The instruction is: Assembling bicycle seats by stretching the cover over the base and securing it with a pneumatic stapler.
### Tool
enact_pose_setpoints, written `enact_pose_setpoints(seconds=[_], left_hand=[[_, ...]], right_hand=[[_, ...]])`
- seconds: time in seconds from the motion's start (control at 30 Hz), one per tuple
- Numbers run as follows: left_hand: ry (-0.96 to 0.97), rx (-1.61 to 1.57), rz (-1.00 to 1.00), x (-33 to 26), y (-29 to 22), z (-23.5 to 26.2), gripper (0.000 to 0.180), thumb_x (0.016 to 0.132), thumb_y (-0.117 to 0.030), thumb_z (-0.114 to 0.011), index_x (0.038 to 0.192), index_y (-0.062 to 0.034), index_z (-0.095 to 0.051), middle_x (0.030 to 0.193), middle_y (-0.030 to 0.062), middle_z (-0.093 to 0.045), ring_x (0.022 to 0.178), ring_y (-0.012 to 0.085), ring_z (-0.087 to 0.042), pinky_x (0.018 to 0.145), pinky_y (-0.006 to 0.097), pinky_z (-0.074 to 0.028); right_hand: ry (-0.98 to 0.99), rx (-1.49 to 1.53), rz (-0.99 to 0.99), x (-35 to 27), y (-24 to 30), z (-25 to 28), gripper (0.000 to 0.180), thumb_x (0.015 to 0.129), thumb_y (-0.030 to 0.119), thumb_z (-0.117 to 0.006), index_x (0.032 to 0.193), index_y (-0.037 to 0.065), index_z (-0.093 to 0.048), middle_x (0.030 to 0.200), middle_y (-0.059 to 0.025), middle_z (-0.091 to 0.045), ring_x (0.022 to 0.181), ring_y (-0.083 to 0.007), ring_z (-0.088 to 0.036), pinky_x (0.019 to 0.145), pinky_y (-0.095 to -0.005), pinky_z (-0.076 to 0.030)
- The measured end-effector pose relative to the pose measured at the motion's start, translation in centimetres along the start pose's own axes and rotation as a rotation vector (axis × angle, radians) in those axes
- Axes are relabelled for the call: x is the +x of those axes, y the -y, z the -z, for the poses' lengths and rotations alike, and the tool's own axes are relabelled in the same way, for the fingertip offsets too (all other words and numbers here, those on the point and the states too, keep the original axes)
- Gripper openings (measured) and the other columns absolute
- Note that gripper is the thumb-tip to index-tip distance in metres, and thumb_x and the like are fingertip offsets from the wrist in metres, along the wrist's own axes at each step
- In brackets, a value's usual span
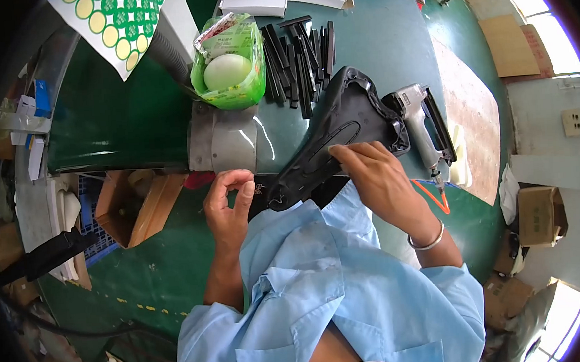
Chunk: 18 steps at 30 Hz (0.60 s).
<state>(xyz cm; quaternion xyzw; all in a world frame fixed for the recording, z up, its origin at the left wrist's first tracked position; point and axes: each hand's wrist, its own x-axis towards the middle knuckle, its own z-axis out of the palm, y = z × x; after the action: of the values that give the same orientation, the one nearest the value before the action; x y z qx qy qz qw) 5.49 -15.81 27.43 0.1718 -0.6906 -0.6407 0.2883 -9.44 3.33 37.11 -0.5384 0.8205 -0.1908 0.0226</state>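
A black bicycle saddle (360, 107) lies with its hollow underside up, its wide end on the bench and its narrow nose over the bench's front edge by my lap. My right hand (379, 175) bends over its near side, fingers closed and fingertips pressed to the saddle. Left of the nose is my left hand (230, 201), raised apart from the saddle. Its fingers curl in toward the thumb; anything between them is too small to make out. A few tiny pale bits (258, 189) show on the dark patch beside this hand.
Just right of the saddle rests a silver staple gun (413, 110) with an orange hose (441, 205). Behind lie several black strips (299, 64) and a green plastic container (256, 90) holding a pale round object. A cardboard box (149, 219) stands at left, below the bench top.
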Motion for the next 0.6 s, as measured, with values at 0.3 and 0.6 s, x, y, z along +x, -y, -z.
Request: enact_pose_setpoints(seconds=[0.3,0.6], left_hand=[[0.073,0.045,0.030,1.0,-1.5,-2.0,0.028,0.080,-0.013,-0.069,0.103,-0.0007,-0.059,0.091,0.0072,-0.061,0.083,0.0138,-0.058,0.075,0.027,-0.046],[0.410,0.928,-0.172,2.2,-4.5,-7.0,0.074,0.066,-0.032,-0.076,0.124,-0.0006,-0.044,0.112,0.0156,-0.055,0.096,0.0330,-0.056,0.075,0.042,-0.047]], right_hand=[[-0.097,-0.178,-0.027,-0.8,0.7,-1.2,0.035,0.083,0.011,-0.057,0.115,-0.001,-0.049,0.110,-0.0114,-0.059,0.111,-0.0266,-0.051,0.094,-0.0402,-0.036],[-0.596,0.345,-0.270,-2.9,-0.7,0.2,0.032,0.081,0.002,-0.060,0.113,-0.002,-0.054,0.116,-0.0148,-0.059,0.107,-0.0288,-0.054,0.093,-0.0363,-0.041]])
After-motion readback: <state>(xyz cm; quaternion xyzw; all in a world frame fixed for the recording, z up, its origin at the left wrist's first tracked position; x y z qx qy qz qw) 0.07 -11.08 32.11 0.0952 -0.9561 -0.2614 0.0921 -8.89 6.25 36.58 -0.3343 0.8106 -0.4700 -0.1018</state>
